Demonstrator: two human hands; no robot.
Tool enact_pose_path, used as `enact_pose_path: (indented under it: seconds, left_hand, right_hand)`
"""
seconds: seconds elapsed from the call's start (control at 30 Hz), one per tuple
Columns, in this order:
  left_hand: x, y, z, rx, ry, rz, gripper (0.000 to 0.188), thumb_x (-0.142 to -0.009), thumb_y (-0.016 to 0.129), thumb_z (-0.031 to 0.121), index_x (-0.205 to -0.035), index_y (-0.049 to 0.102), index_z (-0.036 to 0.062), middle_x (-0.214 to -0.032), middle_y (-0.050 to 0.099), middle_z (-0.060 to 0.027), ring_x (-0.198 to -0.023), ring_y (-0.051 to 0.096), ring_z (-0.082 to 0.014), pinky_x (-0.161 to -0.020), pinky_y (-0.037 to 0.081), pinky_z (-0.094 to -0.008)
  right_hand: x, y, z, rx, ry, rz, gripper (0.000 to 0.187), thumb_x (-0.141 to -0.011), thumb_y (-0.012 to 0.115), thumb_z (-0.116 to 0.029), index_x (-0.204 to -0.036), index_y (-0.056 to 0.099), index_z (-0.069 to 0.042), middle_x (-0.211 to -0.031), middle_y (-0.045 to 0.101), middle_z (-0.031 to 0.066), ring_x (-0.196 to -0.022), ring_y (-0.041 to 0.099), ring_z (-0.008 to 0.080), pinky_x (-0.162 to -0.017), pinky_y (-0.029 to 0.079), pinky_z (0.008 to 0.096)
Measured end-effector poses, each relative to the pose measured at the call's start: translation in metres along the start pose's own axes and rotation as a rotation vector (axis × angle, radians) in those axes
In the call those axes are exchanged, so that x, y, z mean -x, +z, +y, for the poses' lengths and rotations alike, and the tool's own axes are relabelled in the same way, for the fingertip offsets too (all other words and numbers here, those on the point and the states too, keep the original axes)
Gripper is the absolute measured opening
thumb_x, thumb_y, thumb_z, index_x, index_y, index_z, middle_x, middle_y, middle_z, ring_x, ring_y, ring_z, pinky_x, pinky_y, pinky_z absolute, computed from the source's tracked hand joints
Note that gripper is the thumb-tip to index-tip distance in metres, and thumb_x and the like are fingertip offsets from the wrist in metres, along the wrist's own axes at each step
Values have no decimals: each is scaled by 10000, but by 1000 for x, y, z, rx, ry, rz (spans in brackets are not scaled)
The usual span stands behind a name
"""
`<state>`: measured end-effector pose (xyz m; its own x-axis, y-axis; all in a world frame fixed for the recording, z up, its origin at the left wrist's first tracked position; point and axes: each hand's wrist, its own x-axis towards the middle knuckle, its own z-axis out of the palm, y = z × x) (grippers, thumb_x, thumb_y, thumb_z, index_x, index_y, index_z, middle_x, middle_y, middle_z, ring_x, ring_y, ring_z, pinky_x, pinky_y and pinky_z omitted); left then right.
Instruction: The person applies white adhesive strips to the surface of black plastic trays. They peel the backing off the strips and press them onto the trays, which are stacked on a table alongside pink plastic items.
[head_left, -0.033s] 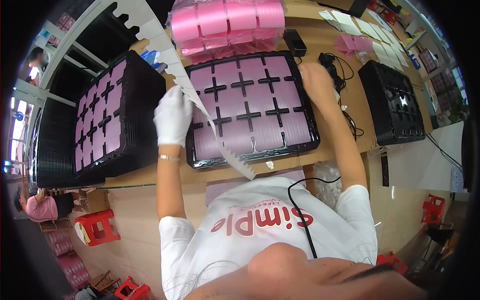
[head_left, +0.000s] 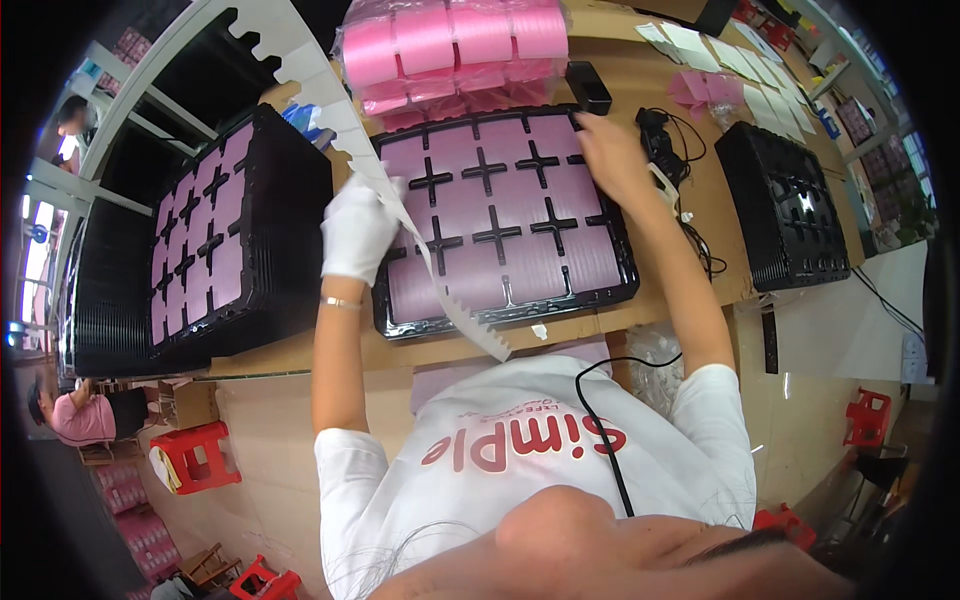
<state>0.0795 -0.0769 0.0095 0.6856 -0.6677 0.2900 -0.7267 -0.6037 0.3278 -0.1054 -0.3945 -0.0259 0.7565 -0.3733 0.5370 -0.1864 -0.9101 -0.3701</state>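
A shallow black plastic tray (head_left: 622, 262) lies on the table before me. Pink, film-like sheets (head_left: 490, 210) fill it, and black cross-shaped dividers stand up between them. My left hand (head_left: 356, 232), in a white glove, is at the tray's left edge. Its fingertips reach over the rim and are partly hidden behind a long white notched strip (head_left: 345, 125). The strip slants across the view over the tray's left part. My bare right hand (head_left: 608, 155) is at the far right corner of the tray. Its fingers are bent together there, and whatever is between them is hidden.
Left of the tray stands a tall stack of black trays (head_left: 290, 165) with pink contents on top. Clear-wrapped pink rolls (head_left: 455, 45) lie behind. To the right are black cables (head_left: 660, 140), a small black box (head_left: 588, 88), another black tray stack (head_left: 780, 205) and pale paper sheets (head_left: 700, 50).
My left hand has shifted right, its fingers coming over the tray's left edge. My right hand has moved left from beside the tray onto its far right corner.
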Motion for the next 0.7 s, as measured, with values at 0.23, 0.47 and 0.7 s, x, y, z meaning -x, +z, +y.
enact_pose_path:
  seconds: [0.23, 0.47, 0.7]
  left_hand:
    - [-47, 70, -30, -382, 285, -45, 538, -1002, 394, 461, -1363, 521, 82, -1412, 519, -143, -1352, 445, -244, -1132, 208, -603]
    - [-20, 45, -32, -539, 381, -41, 392, -1012, 410, 307, -1312, 555, 101, -1375, 540, -151, -1350, 428, -300, -1119, 238, -598]
    - [109, -19, 9, -49, 471, -158, 308, -955, 548, 231, -1186, 636, 47, -1230, 635, -135, -1201, 570, -249, -1102, 330, -488]
  right_hand:
    - [-10, 49, 27, 407, -114, -248, 462, -1017, 399, -372, -1345, 555, -87, -1384, 561, 58, -1315, 490, 153, -1173, 125, 566]
    - [10, 19, 17, 368, -101, -141, 424, -1008, 428, -302, -1299, 578, -32, -1352, 576, 129, -1302, 503, 224, -1175, 186, 507]
    - [138, -65, -53, 29, -271, -421, 414, -915, 552, -181, -1300, 568, -29, -1373, 554, 126, -1302, 494, 261, -1153, 269, 505]
